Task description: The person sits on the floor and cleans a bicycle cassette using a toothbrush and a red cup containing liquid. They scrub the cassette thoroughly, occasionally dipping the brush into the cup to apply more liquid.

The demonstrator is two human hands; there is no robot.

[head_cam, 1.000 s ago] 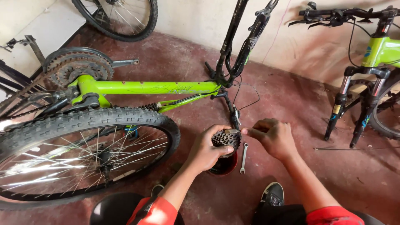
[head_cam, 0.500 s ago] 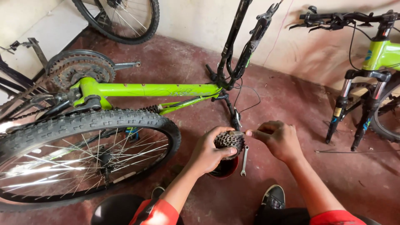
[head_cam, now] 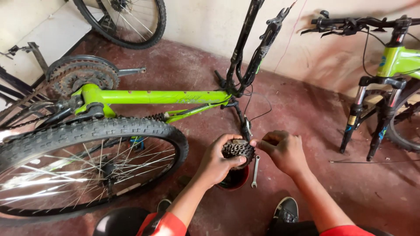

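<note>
My left hand [head_cam: 215,161] grips a dark, greasy stack of bicycle sprockets [head_cam: 238,150] and holds it above a small red bowl [head_cam: 236,180] on the floor. My right hand [head_cam: 282,150] is curled, its fingertips pinched against the right side of the sprocket stack; whatever small thing it pinches is hidden. A small spanner [head_cam: 255,171] lies on the floor just right of the bowl, below my right hand.
An upside-down lime green bicycle [head_cam: 148,97] lies across the red floor, its knobby wheel [head_cam: 83,166] at the left, the chainring [head_cam: 81,76] behind. Another green bicycle [head_cam: 389,78] stands at the right. A wheel [head_cam: 127,22] leans at the back. My shoes [head_cam: 286,209] are below.
My hands and the sprocket stack stay together over the bowl, with only a slight shift as my right fingers close in on the stack's side.
</note>
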